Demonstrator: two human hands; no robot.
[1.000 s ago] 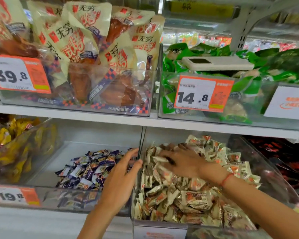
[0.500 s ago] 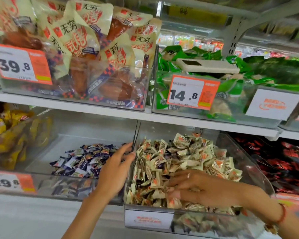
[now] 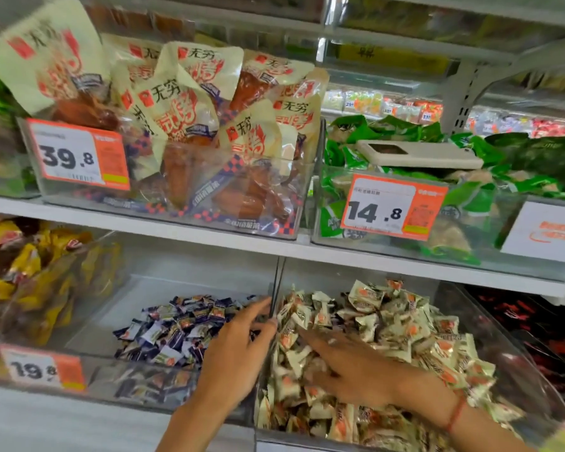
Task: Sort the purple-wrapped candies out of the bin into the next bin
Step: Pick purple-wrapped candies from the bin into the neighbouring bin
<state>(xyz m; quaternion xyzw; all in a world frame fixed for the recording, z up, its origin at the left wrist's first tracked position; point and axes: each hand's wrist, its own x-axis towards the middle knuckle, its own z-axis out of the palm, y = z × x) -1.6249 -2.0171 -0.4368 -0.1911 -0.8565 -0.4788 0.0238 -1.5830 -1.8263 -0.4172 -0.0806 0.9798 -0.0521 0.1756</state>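
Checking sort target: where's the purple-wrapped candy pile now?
Head view, lower shelf, left of centre: purple-wrapped candies lie in the clear bin just left of the cream-wrapped candies, beside the left hand.

White shelf board runs across in front of me, clear tubs on it. Grey bracket holds upper shelf at my right. Beyond it I see more stocked shelves, blurred. Orange price tags clipped to tub fronts. Light even, bright.
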